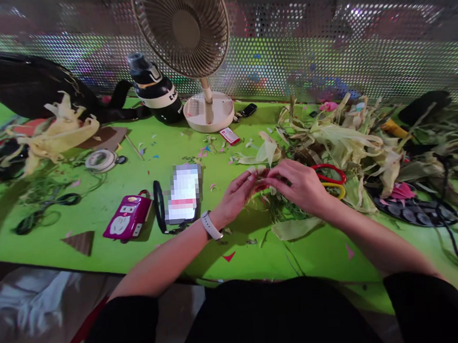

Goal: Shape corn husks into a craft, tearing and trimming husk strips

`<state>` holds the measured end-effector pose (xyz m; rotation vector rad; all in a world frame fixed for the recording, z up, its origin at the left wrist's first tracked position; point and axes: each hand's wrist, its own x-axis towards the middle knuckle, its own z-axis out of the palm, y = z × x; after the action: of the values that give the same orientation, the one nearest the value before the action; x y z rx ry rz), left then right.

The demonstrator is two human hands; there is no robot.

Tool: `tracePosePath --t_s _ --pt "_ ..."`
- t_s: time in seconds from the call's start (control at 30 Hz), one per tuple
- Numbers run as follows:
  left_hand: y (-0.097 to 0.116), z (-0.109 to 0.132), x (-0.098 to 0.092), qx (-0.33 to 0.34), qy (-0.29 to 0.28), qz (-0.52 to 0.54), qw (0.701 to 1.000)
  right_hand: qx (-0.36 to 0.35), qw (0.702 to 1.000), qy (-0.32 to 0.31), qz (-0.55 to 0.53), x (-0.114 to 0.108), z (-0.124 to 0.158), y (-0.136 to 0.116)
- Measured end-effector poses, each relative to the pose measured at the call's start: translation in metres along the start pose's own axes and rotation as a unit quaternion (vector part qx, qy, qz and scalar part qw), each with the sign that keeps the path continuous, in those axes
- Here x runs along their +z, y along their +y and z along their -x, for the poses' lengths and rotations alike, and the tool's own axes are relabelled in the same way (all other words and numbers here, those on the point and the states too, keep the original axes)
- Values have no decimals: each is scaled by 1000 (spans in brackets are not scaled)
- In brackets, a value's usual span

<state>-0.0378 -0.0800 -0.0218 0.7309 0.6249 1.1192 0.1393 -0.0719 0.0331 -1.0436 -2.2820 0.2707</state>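
Over the green table, my left hand [236, 193] and my right hand [299, 183] meet with fingertips pinched together. Between them is something small, perhaps thin strands; its kind is hidden by the fingers. Just beyond my fingers lies a pale dried corn husk [269, 149]. Red-handled scissors [333, 172] lie beside my right hand, with a yellow loop [335, 190] below them. Under my right wrist is a flat greenish husk piece [296, 229]. A white-banded watch [211, 225] sits on my left wrist.
A fan [208, 115] and black bottle [157, 95] stand at the back. A phone [183, 193], purple power socket [127, 218], tape roll [100, 160] and dark scissors [45, 210] lie left. Piled corn husks [344, 137] and a black tray [416, 211] with cables occupy the right.
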Motion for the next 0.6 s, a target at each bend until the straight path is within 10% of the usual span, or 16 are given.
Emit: tracePosePath --t_s 0.6 --pt "18 0 2 -70 45 -54 995 157 970 0 -187 0 -8 14"
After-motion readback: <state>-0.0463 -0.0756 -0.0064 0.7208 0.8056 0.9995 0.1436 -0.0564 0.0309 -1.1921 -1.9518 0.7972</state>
